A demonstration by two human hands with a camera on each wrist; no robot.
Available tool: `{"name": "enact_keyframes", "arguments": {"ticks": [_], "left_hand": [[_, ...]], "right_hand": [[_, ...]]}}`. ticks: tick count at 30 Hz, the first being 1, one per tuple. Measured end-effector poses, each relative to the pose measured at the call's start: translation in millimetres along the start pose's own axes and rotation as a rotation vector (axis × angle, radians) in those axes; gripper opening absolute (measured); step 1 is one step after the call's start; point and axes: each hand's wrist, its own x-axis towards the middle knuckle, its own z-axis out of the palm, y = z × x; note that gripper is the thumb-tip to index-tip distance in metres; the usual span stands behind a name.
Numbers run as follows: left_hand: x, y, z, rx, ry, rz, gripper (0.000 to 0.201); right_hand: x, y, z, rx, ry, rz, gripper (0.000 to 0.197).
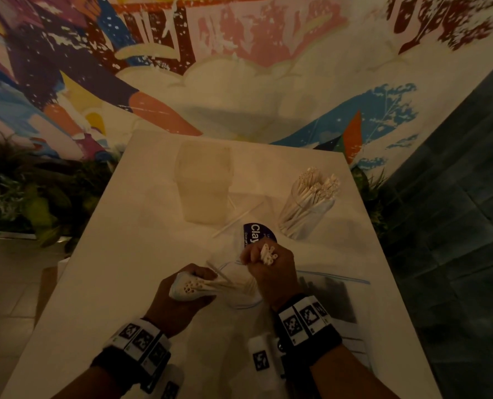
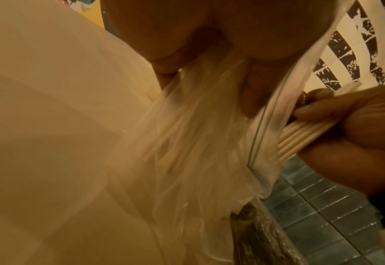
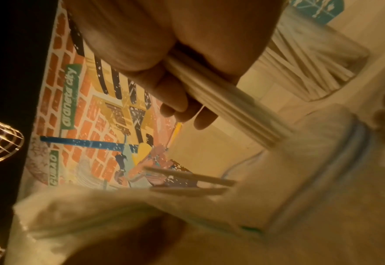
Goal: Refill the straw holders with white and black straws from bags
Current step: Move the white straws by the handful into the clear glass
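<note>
The white table (image 1: pixel 141 214) fills the middle of the head view, running from six o'clock up to twelve, with a painted mural (image 1: pixel 239 67) on the wall behind it. At about twelve o'clock on the table stands a translucent square container (image 1: pixel 203 182), pale and hard to read in the dim light. At two o'clock from the hands stands the clear straw holder (image 1: pixel 311 214), packed with white straws (image 1: pixel 317 185) that lean and fan out above its rim.

Nearer, at the centre, lies the clear zip bag (image 1: pixel 239 295) — its blue seal line trails off toward three o'clock. The left hand (image 1: pixel 179 295) clamps around the closed end of the bag at seven o'clock, bunching the plastic over the straw ends inside; the left wrist view shows the crumpled film (image 2: pixel 187 143) drawn tight under the fingers. The right hand (image 1: pixel 271 272) is fisted round a bundle of white straws (image 1: pixel 268 254) at five o'clock, their open ends poking up past the knuckles — the lower ends reach into the bag's mouth. A round purple label (image 1: pixel 257 234) sits just beyond that hand. Two loose straws (image 1: pixel 233 220) lie on the table between the container and the label.
</note>
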Motion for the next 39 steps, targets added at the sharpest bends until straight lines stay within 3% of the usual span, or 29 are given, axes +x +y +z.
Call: {"name": "enact_keyframes", "arguments": {"ticks": [3,6,10,14,18,21,27,32,36,39], "left_hand": [[0.3,0.7,1.5,-0.030,0.002,-0.003,0.049],[-0.1,-0.4,-0.3,0.011,0.004,0.025,0.050],[2.7,-6.1,-2.2,0.027,-0.065,-0.015,0.065],[3.4,-2.2,1.3,0.022,-0.108,-0.014,0.056],[1.9,-0.2,1.6,0.120,-0.105,0.035,0.039],[2.0,-1.8,0.7,0.202,-0.102,0.067,0.042],[2.3,1.9,4.6,0.219,-0.066,0.056,0.037],[3.2,-3.9,0.6,0.201,-0.062,0.050,0.024],[2.9,-4.7,1.0,0.233,-0.056,0.050,0.026],[1.3,2.7,2.4,0.223,-0.059,0.021,0.025]], "right_hand": [[-2.2,14.0,0.5,-0.171,-0.053,0.107,0.029],[-5.6,14.6,-1.3,-0.297,-0.087,0.084,0.017],[-14.1,15.7,-0.9,-0.224,-0.096,0.158,0.027],[-16.6,24.6,2.7,-0.274,-0.153,0.176,0.016],[-17.5,29.6,6.1,-0.315,-0.169,0.126,0.020],[-19.8,21.5,7.4,-0.330,-0.171,0.084,0.024],[-17.6,-7.5,5.0,-0.162,-0.065,-0.005,0.042],[-12.9,-33.6,-5.3,-0.014,-0.062,-0.097,0.027],[-5.4,-57.7,-12.8,0.214,-0.041,-0.130,0.044],[7.9,-77.8,-21.8,0.311,0.007,-0.195,0.044]]}}
